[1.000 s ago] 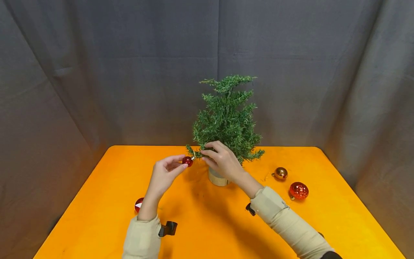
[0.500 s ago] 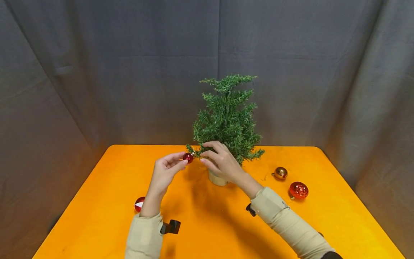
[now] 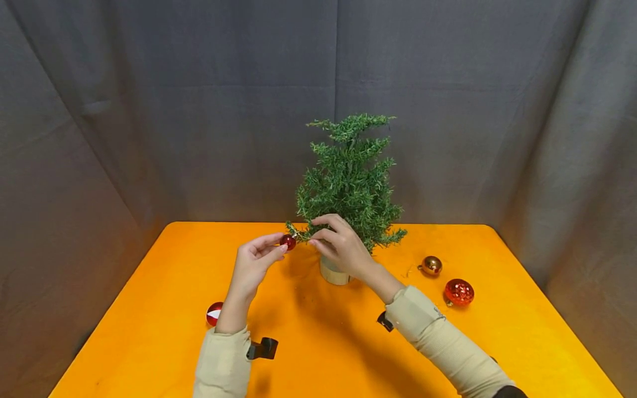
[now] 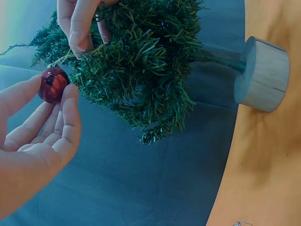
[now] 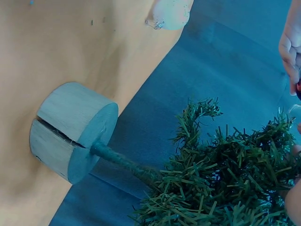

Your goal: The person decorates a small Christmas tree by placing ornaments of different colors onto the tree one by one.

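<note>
My left hand (image 3: pixel 252 266) pinches a small, shiny red Christmas bauble (image 3: pixel 287 242) between thumb and fingers, at the lower left branches of a small artificial Christmas tree (image 3: pixel 348 177). In the left wrist view, a thin gold string loop (image 4: pixel 66 56) runs from the top of the bauble to the fingertips of my right hand (image 4: pixel 82 23), which pinch it beside the green needles. From the head, my right hand (image 3: pixel 344 249) is in front of the lower branches. The bauble's cap is partly hidden among needles.
The tree stands on a round wooden base (image 3: pixel 335 273) on the orange table (image 3: pixel 308 354). At right lie a gold bauble (image 3: pixel 431 266) and a larger red bauble (image 3: pixel 459 292). A red and white bauble (image 3: pixel 214 313) is partly behind my left wrist. Grey curtains (image 3: pixel 239 110) surround the table.
My left hand has lifted the red bauble slightly, up against the branch tip. My right fingertips have drawn closer together; that hand otherwise stays in nearly the same place.
</note>
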Action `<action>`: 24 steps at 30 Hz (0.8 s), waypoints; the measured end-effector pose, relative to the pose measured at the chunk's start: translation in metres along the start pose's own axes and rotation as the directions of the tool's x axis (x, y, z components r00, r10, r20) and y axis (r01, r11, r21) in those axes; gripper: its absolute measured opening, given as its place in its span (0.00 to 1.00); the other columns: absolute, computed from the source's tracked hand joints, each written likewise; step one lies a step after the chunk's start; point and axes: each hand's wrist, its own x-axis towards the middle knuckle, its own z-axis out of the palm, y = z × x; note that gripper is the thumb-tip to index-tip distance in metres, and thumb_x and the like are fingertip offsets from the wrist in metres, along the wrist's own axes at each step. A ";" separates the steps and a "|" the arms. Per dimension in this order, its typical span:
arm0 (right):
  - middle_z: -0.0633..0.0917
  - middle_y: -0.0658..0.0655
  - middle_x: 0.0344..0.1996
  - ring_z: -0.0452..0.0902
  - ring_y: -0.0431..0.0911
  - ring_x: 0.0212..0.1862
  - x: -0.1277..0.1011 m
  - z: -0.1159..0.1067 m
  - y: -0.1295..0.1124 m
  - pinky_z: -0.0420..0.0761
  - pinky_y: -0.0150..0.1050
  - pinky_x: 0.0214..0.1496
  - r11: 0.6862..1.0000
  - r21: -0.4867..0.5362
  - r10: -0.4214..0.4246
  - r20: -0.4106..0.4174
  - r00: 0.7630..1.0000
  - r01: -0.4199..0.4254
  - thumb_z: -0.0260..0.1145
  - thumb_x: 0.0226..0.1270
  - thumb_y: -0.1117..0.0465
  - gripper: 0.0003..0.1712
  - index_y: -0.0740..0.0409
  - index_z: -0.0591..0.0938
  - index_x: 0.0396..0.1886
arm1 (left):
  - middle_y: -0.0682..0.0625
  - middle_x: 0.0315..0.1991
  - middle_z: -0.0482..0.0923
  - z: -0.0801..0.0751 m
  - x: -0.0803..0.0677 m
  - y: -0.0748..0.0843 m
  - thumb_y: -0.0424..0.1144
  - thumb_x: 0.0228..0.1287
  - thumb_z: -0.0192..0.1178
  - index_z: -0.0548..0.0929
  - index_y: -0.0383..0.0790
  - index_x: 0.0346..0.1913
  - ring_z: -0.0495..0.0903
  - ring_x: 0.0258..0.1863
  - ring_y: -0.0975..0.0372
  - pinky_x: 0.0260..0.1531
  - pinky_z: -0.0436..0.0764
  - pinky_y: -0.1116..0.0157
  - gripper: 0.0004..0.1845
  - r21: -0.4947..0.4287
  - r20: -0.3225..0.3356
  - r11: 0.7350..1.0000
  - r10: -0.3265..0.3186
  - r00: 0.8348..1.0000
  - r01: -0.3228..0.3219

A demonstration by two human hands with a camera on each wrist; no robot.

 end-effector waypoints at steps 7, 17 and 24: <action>0.75 0.57 0.30 0.69 0.47 0.34 0.002 0.001 0.000 0.71 0.36 0.36 0.999 -0.034 -0.021 -0.045 0.999 0.020 0.67 0.52 0.70 0.02 0.63 0.80 0.26 | 0.35 0.41 0.77 0.000 0.001 -0.004 0.22 0.56 0.56 0.74 0.20 0.48 0.78 0.29 0.63 0.35 0.78 0.69 0.15 -0.001 -0.002 1.000 -0.013 1.000 0.013; 0.81 0.54 0.25 0.74 0.45 0.30 0.004 0.002 -0.001 0.73 0.38 0.39 0.998 -0.070 0.001 -0.045 0.999 -0.004 0.67 0.50 0.72 0.06 0.64 0.82 0.29 | 0.35 0.42 0.77 -0.003 0.000 -0.006 0.24 0.57 0.56 0.75 0.22 0.49 0.78 0.29 0.64 0.36 0.78 0.69 0.15 0.020 0.002 0.998 -0.062 0.998 0.062; 0.78 0.55 0.26 0.72 0.46 0.31 0.006 0.003 -0.001 0.72 0.37 0.35 0.996 -0.091 -0.006 -0.026 1.000 0.004 0.67 0.50 0.74 0.06 0.64 0.82 0.30 | 0.36 0.40 0.78 -0.003 0.001 -0.010 0.24 0.57 0.57 0.75 0.22 0.49 0.78 0.29 0.64 0.36 0.78 0.70 0.15 0.031 -0.009 0.997 -0.068 0.998 0.068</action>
